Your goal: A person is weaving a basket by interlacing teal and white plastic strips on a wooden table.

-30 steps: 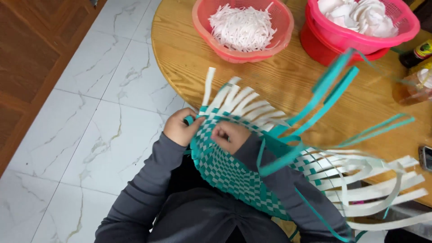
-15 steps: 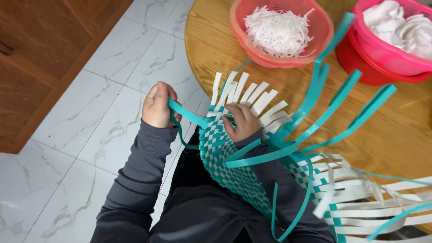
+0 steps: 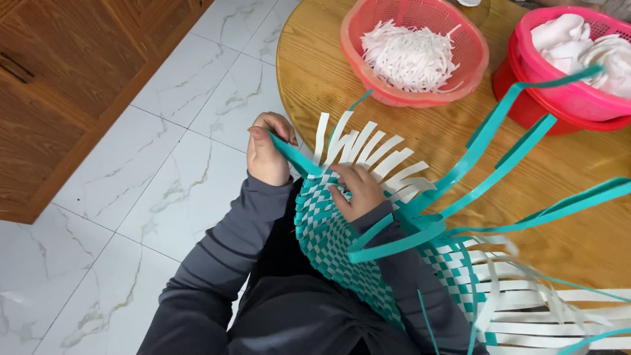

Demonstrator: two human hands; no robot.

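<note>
Weaving (image 3: 342, 243) in teal and white checks lies across the lap, its far end just at the rim of the round wooden surface (image 3: 453, 141). The left hand (image 3: 266, 154) is closed, pinching a teal strip (image 3: 296, 158) and drawing it out past the rim over the tiled floor (image 3: 158, 151), where there is open room to the left. The right hand (image 3: 358, 190) presses flat on the woven part, fingers spread among the upright white strips (image 3: 368, 148). Loose teal strips fan to the right, reaching towards a red basket (image 3: 559, 79); a coral basket of white shreds (image 3: 414, 52) stands near, beyond the white ends. Compared with half a second ago, the left hand sits closer to the weaving and the teal strip it holds runs shorter and tauter.
</note>
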